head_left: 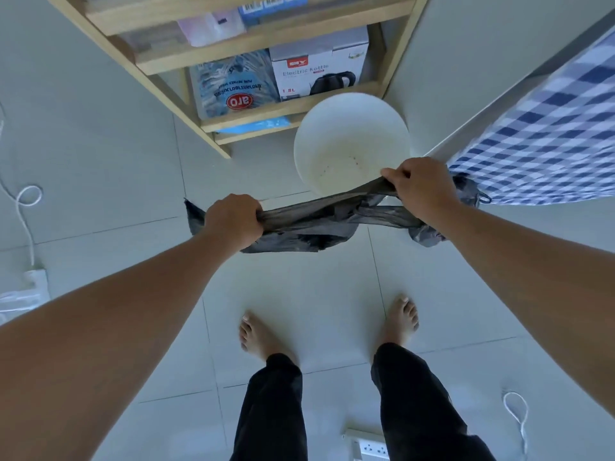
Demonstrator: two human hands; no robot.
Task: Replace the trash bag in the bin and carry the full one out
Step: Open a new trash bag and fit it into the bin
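A round white bin [349,128] stands on the floor ahead of me, with no bag in it and a few specks on its bottom. A dark grey trash bag [312,221] is stretched between my hands, just in front of the bin's near rim. My left hand [233,219] is shut on the bag's left end. My right hand [421,188] grips its right end at the bin's near rim. Part of the bag hangs crumpled below and behind my right hand.
A wooden shelf [213,141] with boxes, one an electric kettle box [319,68], stands behind the bin. A blue checked cloth [545,138] hangs at the right. White cables [26,207] and power strips [369,445] lie on the tiled floor. My bare feet are below.
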